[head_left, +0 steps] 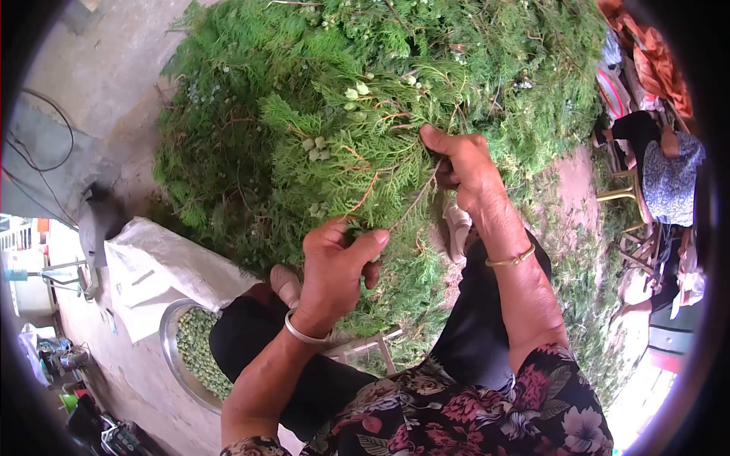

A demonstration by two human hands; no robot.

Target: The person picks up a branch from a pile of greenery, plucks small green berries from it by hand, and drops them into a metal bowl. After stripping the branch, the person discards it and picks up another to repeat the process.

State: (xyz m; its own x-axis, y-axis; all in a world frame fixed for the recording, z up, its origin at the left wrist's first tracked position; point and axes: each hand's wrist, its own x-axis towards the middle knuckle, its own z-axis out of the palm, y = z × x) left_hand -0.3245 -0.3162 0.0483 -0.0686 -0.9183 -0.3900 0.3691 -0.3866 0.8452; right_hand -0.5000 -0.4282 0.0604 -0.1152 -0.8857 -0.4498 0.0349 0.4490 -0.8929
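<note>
My left hand (334, 262) pinches the thin brown stem of a leafy conifer branch (414, 201) between thumb and fingers. Higher up and to the right, my right hand (468, 171) grips the same branch with bent fingers. Flat green sprays spread around both hands and blend into the heap behind, so the branch's outline is hard to follow. Pale green cones (315, 148) show in a cluster above my left hand, and further cones (356, 91) sit higher up among the foliage.
A large heap of cut conifer branches (220, 144) lies in front of me. Left of my leg stands a metal basin (169, 342) holding many green cones, beside a white sheet (152, 266). At right sits another person (673, 178). Cables (57, 163) lie at far left.
</note>
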